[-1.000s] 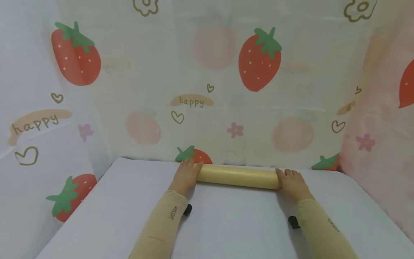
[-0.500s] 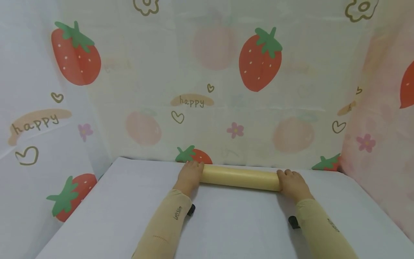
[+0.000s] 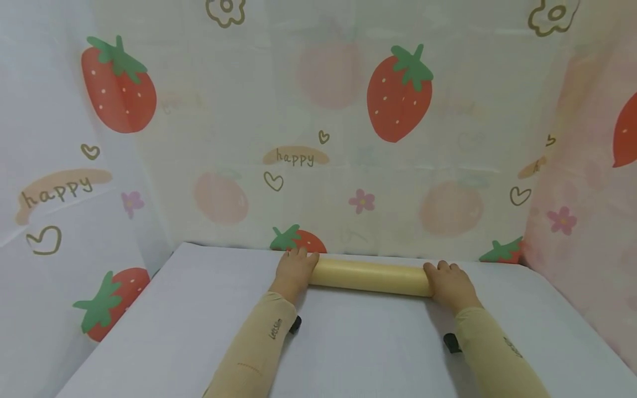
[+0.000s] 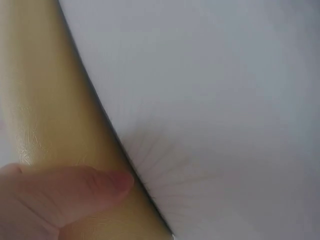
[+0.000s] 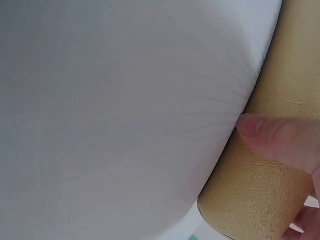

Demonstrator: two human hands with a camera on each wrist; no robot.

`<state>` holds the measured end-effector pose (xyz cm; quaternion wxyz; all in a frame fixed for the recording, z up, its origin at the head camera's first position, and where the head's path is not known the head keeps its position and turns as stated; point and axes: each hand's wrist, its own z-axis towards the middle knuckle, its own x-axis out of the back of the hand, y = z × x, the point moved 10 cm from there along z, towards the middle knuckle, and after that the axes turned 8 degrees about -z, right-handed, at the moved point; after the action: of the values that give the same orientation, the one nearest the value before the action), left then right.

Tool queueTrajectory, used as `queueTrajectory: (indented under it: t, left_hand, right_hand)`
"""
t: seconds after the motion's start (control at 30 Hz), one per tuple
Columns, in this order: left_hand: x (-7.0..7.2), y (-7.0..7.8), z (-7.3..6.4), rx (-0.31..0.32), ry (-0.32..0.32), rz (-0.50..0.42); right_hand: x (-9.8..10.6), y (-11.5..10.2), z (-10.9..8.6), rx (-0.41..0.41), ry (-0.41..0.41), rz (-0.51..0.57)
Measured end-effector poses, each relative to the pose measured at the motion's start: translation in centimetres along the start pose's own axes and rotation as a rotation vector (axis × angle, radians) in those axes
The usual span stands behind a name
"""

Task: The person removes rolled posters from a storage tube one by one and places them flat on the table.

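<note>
A pale yellow roll with a finely creased surface (image 3: 370, 276) lies crosswise near the far edge of the white table. My left hand (image 3: 293, 271) grips its left end. In the left wrist view the thumb (image 4: 95, 192) lies across the near side of the yellow roll (image 4: 65, 120). At the other end, my right hand (image 3: 450, 284) holds the roll. The right wrist view shows that thumb (image 5: 280, 137) pressed on the roll (image 5: 245, 200) near its end rim, with fingers curled around behind. Most of the left fingers are hidden in the left wrist view.
The white tabletop (image 3: 368, 342) stretches from the roll toward me. Behind it hangs a cloth backdrop (image 3: 323, 121) printed with strawberries and the word "happy". More cloth walls (image 3: 45, 132) stand at both sides. A small black piece shows by each wrist.
My left hand has slid a little to the right along with its forearm. The roll sits slightly further right and nearer to me. The right hand has hardly moved.
</note>
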<state>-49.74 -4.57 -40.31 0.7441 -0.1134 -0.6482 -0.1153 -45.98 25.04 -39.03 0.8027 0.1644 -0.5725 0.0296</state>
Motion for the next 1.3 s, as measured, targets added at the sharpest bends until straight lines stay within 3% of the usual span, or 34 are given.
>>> queueTrajectory:
  t: [0.37, 0.83, 1.3]
  left_hand:
    - [0.8, 0.9, -1.1, -0.087, 0.047, 0.015]
    - [1.7, 3.2, -2.6, -0.187, -0.017, 0.067]
    - [3.9, 5.8, -4.9, -0.276, 0.009, 0.062]
  right_hand:
    - [-0.2, 0.5, -0.5, 0.010, -0.029, -0.013]
    - [1.6, 2.1, -2.4, 0.044, -0.026, 0.013]
    - [3.8, 3.9, -5.2, 0.051, -0.028, 0.044]
